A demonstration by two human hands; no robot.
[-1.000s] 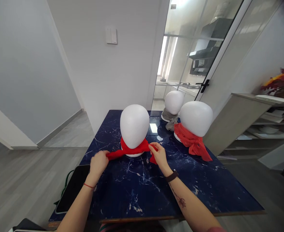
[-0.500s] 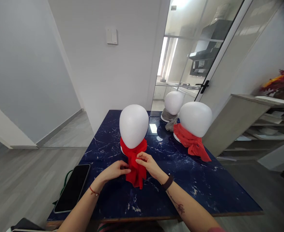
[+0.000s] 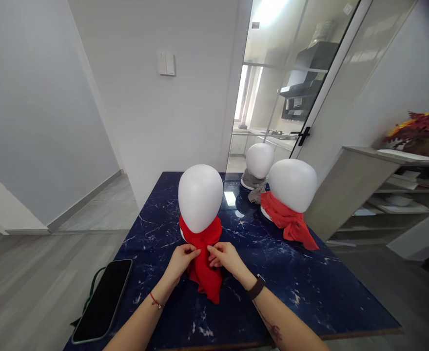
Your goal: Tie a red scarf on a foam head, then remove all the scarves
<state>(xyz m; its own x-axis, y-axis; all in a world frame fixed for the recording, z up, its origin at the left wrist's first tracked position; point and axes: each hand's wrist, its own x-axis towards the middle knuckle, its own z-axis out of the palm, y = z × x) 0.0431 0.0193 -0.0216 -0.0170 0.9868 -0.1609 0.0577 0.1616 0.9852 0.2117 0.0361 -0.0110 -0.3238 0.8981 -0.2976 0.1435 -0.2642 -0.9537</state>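
Observation:
A bright red scarf [image 3: 204, 271] is wrapped round the base of a white mannequin head [image 3: 200, 197], its loose end spread on the table toward me. My left hand [image 3: 182, 259] pinches the scarf's left edge just below the wrap, thumb against fingers. On the opposite edge my right hand [image 3: 226, 257] also pinches the cloth between thumb and forefinger. Both hands are at about the same height, with red fabric between them.
The dark blue marbled table [image 3: 258, 302] carries a phone [image 3: 103, 300] at left. Two more heads stand at right: one with a coral-red scarf [image 3: 289, 222], another behind it with a grey scarf [image 3: 254, 183]. Shelves [image 3: 379, 195] and a glass door [image 3: 273, 73] lie beyond.
My left hand has moved up and inward onto the scarf's edge. My right hand has shifted slightly down. The scarf's loose end hangs a little differently, and the view has tilted slightly.

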